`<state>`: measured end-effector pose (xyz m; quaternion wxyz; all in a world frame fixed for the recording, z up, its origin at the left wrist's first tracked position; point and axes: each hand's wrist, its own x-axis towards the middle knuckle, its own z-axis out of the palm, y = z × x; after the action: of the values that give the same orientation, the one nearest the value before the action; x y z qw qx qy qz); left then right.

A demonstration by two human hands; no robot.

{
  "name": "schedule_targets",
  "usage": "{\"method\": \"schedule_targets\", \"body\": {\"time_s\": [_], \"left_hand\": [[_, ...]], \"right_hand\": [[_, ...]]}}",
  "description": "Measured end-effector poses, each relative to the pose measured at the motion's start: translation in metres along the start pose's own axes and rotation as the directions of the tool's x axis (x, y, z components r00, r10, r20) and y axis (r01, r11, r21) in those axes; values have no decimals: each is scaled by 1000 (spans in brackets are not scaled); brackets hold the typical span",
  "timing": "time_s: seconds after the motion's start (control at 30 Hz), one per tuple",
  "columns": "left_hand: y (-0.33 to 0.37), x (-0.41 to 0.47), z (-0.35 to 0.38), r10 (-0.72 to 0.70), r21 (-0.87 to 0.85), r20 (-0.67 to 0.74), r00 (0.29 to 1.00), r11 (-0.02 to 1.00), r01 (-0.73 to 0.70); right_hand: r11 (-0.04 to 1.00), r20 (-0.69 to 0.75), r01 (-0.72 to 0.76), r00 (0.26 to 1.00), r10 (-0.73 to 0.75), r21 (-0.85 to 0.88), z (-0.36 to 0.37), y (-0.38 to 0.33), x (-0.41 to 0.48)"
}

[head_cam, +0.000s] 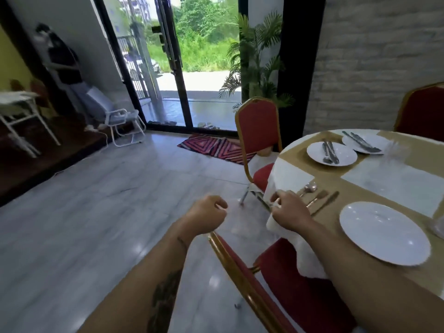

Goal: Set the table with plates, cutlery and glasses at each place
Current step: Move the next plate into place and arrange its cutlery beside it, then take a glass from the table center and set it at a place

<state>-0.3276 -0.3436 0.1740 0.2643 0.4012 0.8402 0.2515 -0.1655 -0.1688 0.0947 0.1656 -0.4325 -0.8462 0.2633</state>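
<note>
At table (336, 181) edge, right hand (291, 211) gripping cloth (273, 222), left hand (208, 214) curled empty, glass (394, 147) blurred

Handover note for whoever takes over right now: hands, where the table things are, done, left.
Left hand: fingers curled, holding nothing, off the table.
Right hand: grip pinches the white tablecloth at the table's edge.
Near plate is down; spoon, fork and knife lie beside it; a glass shows partly at the frame edge.
Left far plate and right far plate each carry cutlery on top.
Done: near place looks set. Left: probably lay the far cutlery beside its plates; other places are out of view.
</note>
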Motion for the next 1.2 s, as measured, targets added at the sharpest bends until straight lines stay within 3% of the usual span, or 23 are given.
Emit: {"method": "schedule_targets", "body": {"time_s": [0.2, 0.47, 0.6, 0.73, 0.83, 1.03, 1.2], "left_hand": [[-48, 5, -59, 5, 17, -51, 999, 1000, -5], [-70, 98, -118, 116, 147, 37, 993, 982, -121], [-68, 176, -138, 167, 204, 134, 977, 960, -192], [-52, 257, -144, 209, 158, 215, 954, 957, -245], [-30, 313, -135, 256, 156, 334, 907, 934, -321], [27, 414, -103, 410, 67, 511, 755, 857, -511], [66, 486, -73, 460, 0, 629, 627, 806, -592]], "right_hand": [[997, 83, 57, 995, -61, 56, 39, -71, 13], [991, 94, 70, 992, -81, 113, 91, -96, 102], [986, 81, -20, 997, 7, 163, 104, -90, 154], [973, 17, -135, 991, 135, 187, 98, -76, 192], [959, -29, -234, 970, 242, 163, 84, -62, 210], [845, -145, -497, 838, 527, 198, 73, -26, 232], [706, -230, -640, 670, 706, 304, 71, 0, 246]]}}
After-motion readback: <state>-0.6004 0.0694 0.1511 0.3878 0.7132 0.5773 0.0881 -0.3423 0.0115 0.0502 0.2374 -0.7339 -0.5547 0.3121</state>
